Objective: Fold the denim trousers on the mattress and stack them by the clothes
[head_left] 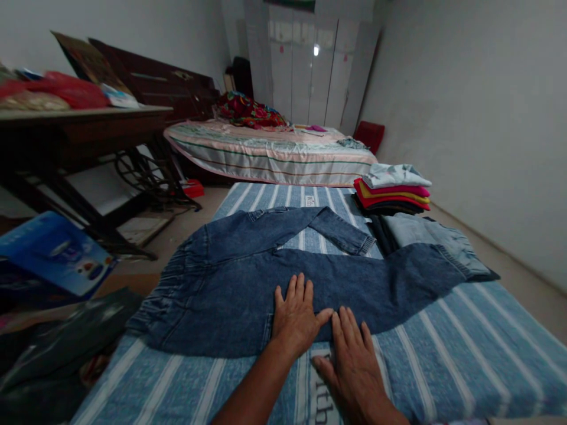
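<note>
A pair of dark blue jeans (230, 295) lies spread on its side across a blue-and-white striped cloth (204, 383). Its gathered elastic waist is at the left, and the legs run to the right. The far leg is bent, its cuff on the striped cloth; the near leg's cuff rests against folded light denim (425, 230). My left hand (295, 316) presses flat on the near leg, fingers spread. Beside it my right hand (354, 354) is open, its fingertips on the leg's near edge and its palm over the striped cloth. Neither hand grips the fabric.
A stack of folded clothes (392, 192) stands at the right, behind the folded denim. Farther back is a bed (266, 153) before a white wardrobe (301, 65). A treadle table (88, 118) and a blue box (53, 260) are at the left.
</note>
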A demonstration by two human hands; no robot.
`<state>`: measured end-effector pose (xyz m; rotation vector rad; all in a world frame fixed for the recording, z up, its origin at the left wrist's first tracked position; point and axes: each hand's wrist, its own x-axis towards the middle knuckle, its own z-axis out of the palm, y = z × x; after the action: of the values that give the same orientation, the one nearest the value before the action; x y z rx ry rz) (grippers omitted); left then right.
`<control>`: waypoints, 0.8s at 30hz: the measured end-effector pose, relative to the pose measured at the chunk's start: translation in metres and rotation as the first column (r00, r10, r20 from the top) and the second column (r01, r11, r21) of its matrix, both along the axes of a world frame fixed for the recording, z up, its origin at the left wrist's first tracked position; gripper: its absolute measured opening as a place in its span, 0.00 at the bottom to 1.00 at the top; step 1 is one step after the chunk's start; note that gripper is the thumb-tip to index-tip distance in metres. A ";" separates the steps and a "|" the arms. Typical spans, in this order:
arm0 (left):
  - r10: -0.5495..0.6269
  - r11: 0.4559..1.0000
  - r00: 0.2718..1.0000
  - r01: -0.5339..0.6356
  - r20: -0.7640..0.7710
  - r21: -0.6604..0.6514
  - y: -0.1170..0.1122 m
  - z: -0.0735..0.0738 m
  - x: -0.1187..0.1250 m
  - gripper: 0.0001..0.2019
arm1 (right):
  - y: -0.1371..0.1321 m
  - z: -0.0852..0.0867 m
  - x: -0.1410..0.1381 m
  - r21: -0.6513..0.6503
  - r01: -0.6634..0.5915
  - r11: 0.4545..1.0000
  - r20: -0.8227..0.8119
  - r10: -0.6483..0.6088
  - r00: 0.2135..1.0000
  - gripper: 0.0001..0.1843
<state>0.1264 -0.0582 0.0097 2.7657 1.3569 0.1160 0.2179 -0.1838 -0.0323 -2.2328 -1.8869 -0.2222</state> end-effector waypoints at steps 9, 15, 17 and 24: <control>0.017 0.999 1.000 -0.017 0.008 -0.036 -0.001 -0.003 0.000 0.39 | -0.003 -0.007 0.002 0.050 0.010 0.999 -0.006 -0.009 1.000 0.41; 0.016 0.996 1.000 -0.014 0.019 -0.086 -0.002 -0.003 -0.001 0.39 | -0.002 -0.009 0.005 0.042 0.003 0.999 0.002 -0.003 1.000 0.41; 0.016 0.995 0.999 -0.013 0.030 -0.096 -0.004 -0.001 -0.001 0.40 | -0.002 -0.008 0.006 0.045 -0.001 0.999 0.019 0.000 1.000 0.42; 0.025 0.986 0.998 -0.015 0.059 -0.168 -0.009 0.010 -0.002 0.42 | -0.004 -0.011 0.006 0.074 -0.023 0.997 0.074 0.018 0.997 0.46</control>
<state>0.1245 -0.0670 0.0197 2.5898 1.3156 0.0819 0.2237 -0.1880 -0.0434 -2.1837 -1.9044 -0.3701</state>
